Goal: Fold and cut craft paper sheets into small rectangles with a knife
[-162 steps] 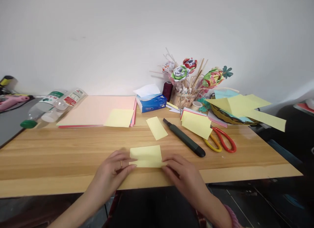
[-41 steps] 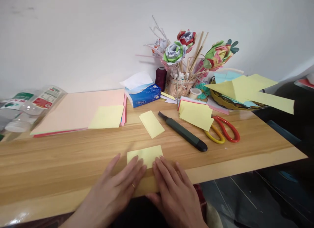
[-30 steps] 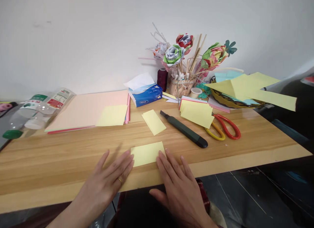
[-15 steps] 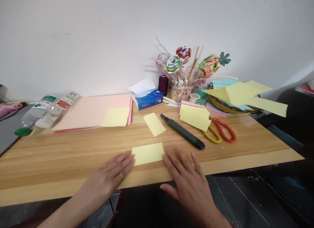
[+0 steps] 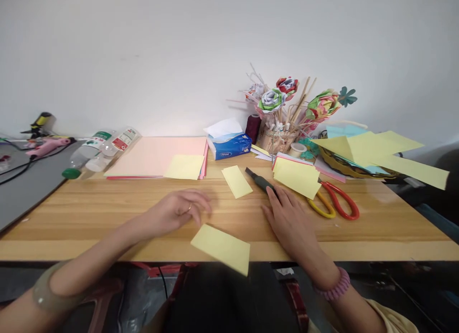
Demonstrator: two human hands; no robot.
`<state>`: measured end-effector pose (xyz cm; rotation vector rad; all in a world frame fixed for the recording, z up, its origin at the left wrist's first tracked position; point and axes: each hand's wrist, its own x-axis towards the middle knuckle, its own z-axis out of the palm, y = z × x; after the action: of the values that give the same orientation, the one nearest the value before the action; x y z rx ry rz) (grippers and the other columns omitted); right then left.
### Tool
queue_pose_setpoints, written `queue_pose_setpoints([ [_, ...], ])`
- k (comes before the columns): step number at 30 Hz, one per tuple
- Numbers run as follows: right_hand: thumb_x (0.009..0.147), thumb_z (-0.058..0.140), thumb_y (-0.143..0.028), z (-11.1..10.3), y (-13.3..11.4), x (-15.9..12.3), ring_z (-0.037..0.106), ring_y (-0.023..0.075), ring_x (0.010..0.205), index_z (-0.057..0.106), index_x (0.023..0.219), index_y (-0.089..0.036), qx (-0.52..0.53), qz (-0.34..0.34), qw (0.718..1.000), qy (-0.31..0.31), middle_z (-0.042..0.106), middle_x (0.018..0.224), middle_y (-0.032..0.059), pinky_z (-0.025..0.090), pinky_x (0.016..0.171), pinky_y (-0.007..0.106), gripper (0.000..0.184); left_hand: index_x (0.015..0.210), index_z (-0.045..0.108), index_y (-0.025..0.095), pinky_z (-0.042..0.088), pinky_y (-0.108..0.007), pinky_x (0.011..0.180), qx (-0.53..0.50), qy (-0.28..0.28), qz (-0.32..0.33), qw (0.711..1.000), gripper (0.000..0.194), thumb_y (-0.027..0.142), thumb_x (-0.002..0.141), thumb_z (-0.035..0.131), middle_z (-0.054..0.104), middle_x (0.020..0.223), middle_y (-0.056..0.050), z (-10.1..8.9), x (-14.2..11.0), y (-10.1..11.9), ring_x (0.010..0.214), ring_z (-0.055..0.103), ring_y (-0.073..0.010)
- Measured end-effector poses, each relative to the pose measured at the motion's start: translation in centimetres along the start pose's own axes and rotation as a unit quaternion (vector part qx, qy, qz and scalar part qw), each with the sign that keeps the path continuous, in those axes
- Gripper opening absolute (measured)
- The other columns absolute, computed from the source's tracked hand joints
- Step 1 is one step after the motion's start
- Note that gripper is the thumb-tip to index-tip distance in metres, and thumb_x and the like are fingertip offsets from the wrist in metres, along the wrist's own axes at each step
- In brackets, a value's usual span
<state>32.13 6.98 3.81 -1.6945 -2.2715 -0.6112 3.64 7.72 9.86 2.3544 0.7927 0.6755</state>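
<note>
My right hand [image 5: 292, 223] lies over the handle of a dark green utility knife [image 5: 261, 182], fingers across it and thumb on the near side; the rear of the knife is hidden. My left hand [image 5: 179, 211] hovers above the wood with bent, slightly blurred fingers apart and nothing in them. Just below it is a yellow paper slip [image 5: 222, 247], turned askew, one corner sticking out past the front edge of the table. Another small yellow slip [image 5: 237, 182] lies left of the knife. A stack of yellow slips [image 5: 296, 177] rests on the right, partly over scissors [image 5: 340, 201] with red and yellow handles.
Pink sheets [image 5: 154, 156] with a yellow sheet [image 5: 184, 166] on top lie back left, beside plastic bottles [image 5: 89, 151]. A blue tissue pack [image 5: 231, 146], a holder of paper flowers [image 5: 278, 139] and a basket [image 5: 340, 166] of coloured paper line the wall. A pink glue gun [image 5: 50, 146] lies far left.
Both hands have left the yellow slip. My right hand has moved forward onto the utility knife, and my left has lifted back. The slip has swung round toward the front edge. The view has shifted left.
</note>
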Motion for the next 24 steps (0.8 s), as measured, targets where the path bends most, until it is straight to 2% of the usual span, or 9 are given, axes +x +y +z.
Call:
queue_pose_setpoints([
  [3, 0.091, 0.045, -0.025, 0.1, -0.2, 0.4, 0.050, 0.0288, 0.112, 0.050, 0.127, -0.003, -0.003, 0.007, 1.000, -0.013, 0.056, 0.125, 0.0183, 0.042, 0.090, 0.040, 0.042, 0.090, 0.070, 0.022, 0.038, -0.038, 0.104, -0.039, -0.112, 0.062, 0.991, 0.037, 0.008, 0.090, 0.036, 0.068, 0.111, -0.002, 0.3, 1.3, -0.3, 0.120, 0.051, -0.0162],
  [7, 0.091, 0.045, -0.025, -0.2, -0.2, 0.5, 0.051, 0.0285, 0.107, 0.049, 0.128, -0.005, -0.012, 0.023, 0.999, -0.024, 0.057, 0.121, 0.0170, 0.043, 0.088, 0.041, 0.042, 0.128, 0.051, 0.032, 0.015, -0.043, 0.115, 0.082, -0.285, 0.105, 0.949, 0.036, 0.022, 0.094, 0.040, 0.043, 0.141, 0.006, 2.2, 0.9, 0.2, 0.139, 0.022, -0.0175],
  [8, 0.091, 0.045, -0.024, -0.2, -0.2, 0.5, 0.051, 0.0281, 0.105, 0.049, 0.128, -0.006, -0.015, 0.024, 0.999, -0.026, 0.058, 0.119, 0.0163, 0.043, 0.088, 0.040, 0.041, 0.133, 0.044, 0.034, 0.012, -0.045, 0.115, 0.129, -0.289, 0.102, 0.943, 0.038, 0.028, 0.095, 0.040, 0.037, 0.145, 0.006, 2.6, 0.5, 0.1, 0.139, 0.019, -0.0184],
  [10, 0.091, 0.045, -0.021, -0.3, -0.2, 0.5, 0.052, 0.0273, 0.102, 0.048, 0.129, -0.007, -0.022, 0.023, 0.999, -0.029, 0.059, 0.114, 0.0157, 0.044, 0.086, 0.040, 0.041, 0.138, 0.037, 0.031, 0.011, -0.051, 0.113, 0.235, -0.226, 0.054, 0.944, 0.041, 0.034, 0.097, 0.036, 0.032, 0.148, 0.001, 3.3, -0.1, -0.5, 0.139, 0.021, -0.0220],
  [13, 0.089, 0.046, -0.014, -0.3, -0.1, 0.5, 0.054, 0.0268, 0.098, 0.049, 0.127, -0.004, -0.031, 0.018, 0.999, -0.028, 0.060, 0.107, 0.0165, 0.046, 0.082, 0.038, 0.039, 0.127, 0.051, 0.015, 0.029, -0.053, 0.104, 0.374, -0.059, -0.086, 0.921, 0.044, 0.042, 0.094, 0.040, 0.047, 0.137, -0.014, 3.5, -0.6, -1.8, 0.127, 0.040, -0.0313],
  [16, 0.088, 0.047, -0.011, -0.7, -0.1, 0.5, 0.057, 0.0262, 0.095, 0.050, 0.124, -0.001, -0.038, 0.011, 0.999, -0.015, 0.059, 0.106, 0.0178, 0.048, 0.078, 0.036, 0.037, 0.109, 0.062, 0.011, 0.045, -0.045, 0.089, 0.368, 0.020, -0.137, 0.919, 0.043, 0.043, 0.094, 0.038, 0.062, 0.112, -0.015, 2.4, -0.5, -2.8, 0.106, 0.055, -0.0283],
  [18, 0.088, 0.047, -0.012, -1.2, -0.1, 0.3, 0.059, 0.0252, 0.092, 0.047, 0.126, -0.001, -0.041, 0.010, 0.999, -0.002, 0.058, 0.109, 0.0182, 0.049, 0.073, 0.033, 0.039, 0.109, 0.062, 0.015, 0.045, -0.040, 0.091, 0.294, 0.025, -0.087, 0.951, 0.040, 0.037, 0.097, 0.030, 0.063, 0.112, -0.011, 1.3, -0.5, -3.4, 0.108, 0.054, -0.0232],
  [20, 0.090, 0.045, -0.016, -2.1, -0.2, -0.1, 0.062, 0.0221, 0.081, 0.045, 0.128, -0.003, -0.038, 0.009, 0.999, 0.011, 0.058, 0.111, 0.0170, 0.050, 0.059, 0.029, 0.040, 0.119, 0.057, 0.020, 0.037, -0.040, 0.102, 0.232, -0.018, -0.026, 0.972, 0.038, 0.033, 0.098, 0.027, 0.055, 0.129, -0.007, 0.4, -0.6, -4.1, 0.126, 0.042, -0.0203],
  [24, 0.096, 0.032, -0.025, -4.0, -1.1, -1.4, 0.064, 0.0148, 0.063, 0.046, 0.124, -0.007, 0.046, -0.053, 0.997, 0.031, 0.059, 0.104, 0.0136, 0.044, 0.040, 0.023, 0.036, 0.141, 0.031, 0.028, 0.014, -0.052, 0.111, 0.247, -0.134, -0.037, 0.959, 0.044, 0.040, 0.099, 0.028, 0.028, 0.150, -0.002, 0.8, -0.9, -5.1, 0.140, 0.015, -0.0217],
])
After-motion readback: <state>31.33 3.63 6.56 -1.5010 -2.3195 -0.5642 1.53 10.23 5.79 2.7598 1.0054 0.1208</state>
